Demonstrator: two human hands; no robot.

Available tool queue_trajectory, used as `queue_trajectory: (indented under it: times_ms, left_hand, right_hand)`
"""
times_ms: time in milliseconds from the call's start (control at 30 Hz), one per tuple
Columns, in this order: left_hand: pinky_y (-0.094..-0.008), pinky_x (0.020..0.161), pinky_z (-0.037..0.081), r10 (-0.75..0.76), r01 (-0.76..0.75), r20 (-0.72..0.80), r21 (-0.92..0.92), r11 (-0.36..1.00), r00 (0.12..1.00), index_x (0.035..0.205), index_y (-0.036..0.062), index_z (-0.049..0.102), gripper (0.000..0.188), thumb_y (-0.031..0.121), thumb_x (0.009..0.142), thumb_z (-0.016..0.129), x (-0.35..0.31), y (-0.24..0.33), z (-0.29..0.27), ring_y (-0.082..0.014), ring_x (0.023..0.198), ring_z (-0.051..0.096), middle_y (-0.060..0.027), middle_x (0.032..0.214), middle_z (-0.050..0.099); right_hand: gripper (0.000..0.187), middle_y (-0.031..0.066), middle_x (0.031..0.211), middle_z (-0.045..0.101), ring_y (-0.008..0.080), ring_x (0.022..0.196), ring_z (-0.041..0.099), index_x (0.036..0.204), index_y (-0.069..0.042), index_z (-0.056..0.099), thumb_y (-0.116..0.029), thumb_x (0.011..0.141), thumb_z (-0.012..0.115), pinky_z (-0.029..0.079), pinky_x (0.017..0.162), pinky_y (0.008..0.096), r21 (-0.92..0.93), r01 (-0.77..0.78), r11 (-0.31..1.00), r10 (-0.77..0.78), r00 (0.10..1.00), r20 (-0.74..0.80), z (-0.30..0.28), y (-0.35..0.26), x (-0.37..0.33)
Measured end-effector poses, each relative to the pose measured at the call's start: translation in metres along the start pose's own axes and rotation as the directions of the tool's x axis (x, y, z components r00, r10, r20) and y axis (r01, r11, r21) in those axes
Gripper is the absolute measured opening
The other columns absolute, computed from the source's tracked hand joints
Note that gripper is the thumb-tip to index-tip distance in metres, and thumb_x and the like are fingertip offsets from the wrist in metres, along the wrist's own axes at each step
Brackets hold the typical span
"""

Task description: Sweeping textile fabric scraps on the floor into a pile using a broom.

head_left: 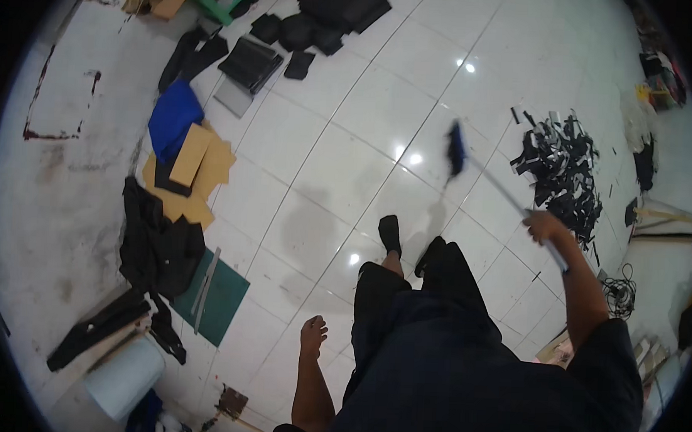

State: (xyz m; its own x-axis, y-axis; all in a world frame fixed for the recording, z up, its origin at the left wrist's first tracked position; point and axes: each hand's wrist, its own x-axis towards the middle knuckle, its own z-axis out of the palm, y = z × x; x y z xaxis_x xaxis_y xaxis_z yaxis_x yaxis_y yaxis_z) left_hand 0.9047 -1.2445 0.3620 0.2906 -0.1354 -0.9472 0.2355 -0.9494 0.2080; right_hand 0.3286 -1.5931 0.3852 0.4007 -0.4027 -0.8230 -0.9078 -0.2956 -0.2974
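Observation:
My right hand [545,226] is wrapped round the pale handle of a broom [502,184]. Its blue head with dark bristles [456,147] is tilted on edge, in front of my feet and slightly blurred. To the right of the broom head lies a heap of black and grey scrap strips [560,179]. My left hand [314,336] hangs at my left side with loosely curled fingers, partly apart, and nothing shows in it. Nearest to that hand is a green cutting mat [230,304] with a metal ruler [205,287] on it.
Black cloth [156,242], tan sheets [197,171] and a blue piece [174,116] lie along the left wall. Black pieces [296,32] and a green stool [224,2] are at the far left. A pale bin [127,372] stands near left; a coiled cable [619,293] lies right.

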Motion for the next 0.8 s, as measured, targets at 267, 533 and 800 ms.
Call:
queue_trajectory:
  times_ms: [267, 533, 800]
  left_hand:
    - [-0.0265, 0.057, 0.042, 0.167, -0.183, -0.093, -0.198, 0.963, 0.982, 0.109, 0.0047, 0.046, 0.035, 0.028, 0.083, 0.05, 0.007, 0.062, -0.009, -0.0168, 0.073, 0.053, -0.0089, 0.091, 0.054]
    - [-0.0351, 0.059, 0.043, -0.018, 0.041, -0.092, 0.254, 0.966, 0.996, 0.107, 0.0052, 0.047, 0.036, 0.031, 0.082, 0.051, 0.015, 0.081, 0.023, -0.0218, 0.073, 0.053, -0.0102, 0.092, 0.053]
    - [-0.0317, 0.06, 0.041, 0.368, -0.328, -0.229, 0.196, 0.924, 0.901, 0.105, 0.0089, 0.048, 0.031, 0.027, 0.081, 0.053, -0.055, 0.209, 0.105, -0.019, 0.073, 0.052, -0.0069, 0.089, 0.053]
  right_hand:
    - [0.036, 0.0264, 0.096, 0.055, 0.0383, 0.088, 0.055, 0.108, 0.0, 0.044, -0.018, 0.077, 0.048, 0.043, 0.079, 0.0421, 0.71, -0.393, 0.584, 0.774, 0.531, -0.344, 0.03, 0.014, -0.05]
    - [0.058, 0.019, 0.082, 0.058, 0.0258, 0.065, 0.059, 0.128, -0.001, 0.029, -0.014, 0.075, 0.048, 0.049, 0.054, 0.0374, 0.911, 0.045, 0.41, 0.196, 0.971, -0.137, -0.044, -0.153, 0.003]
    - [0.017, 0.0145, 0.07, 0.059, 0.0268, 0.072, 0.057, 0.065, -0.004, 0.059, -0.015, 0.05, 0.061, 0.045, 0.064, 0.0389, -0.283, 0.455, 0.844, -0.535, 0.752, -0.386, -0.105, -0.053, 0.232]
